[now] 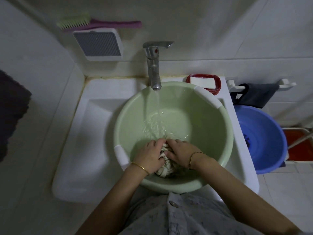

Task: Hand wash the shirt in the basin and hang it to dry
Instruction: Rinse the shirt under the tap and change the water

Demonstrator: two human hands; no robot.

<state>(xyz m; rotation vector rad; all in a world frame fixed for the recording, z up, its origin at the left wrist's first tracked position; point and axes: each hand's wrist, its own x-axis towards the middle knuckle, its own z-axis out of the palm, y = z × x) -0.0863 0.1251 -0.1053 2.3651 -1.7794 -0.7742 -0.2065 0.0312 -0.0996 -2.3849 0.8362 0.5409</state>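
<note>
Gripping and scrubbing the shirt (165,172) with left hand (149,156) and right hand (180,151) in the basin (194,116), lower centre; probably needing wringing next.

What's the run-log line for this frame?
step: wash | left hand: grips shirt | right hand: grips shirt | shirt: in green basin | tap: running

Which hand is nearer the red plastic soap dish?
Right. The right hand grips the striped shirt in front of the red plastic soap dish; the left hand grips it farther left.
</note>
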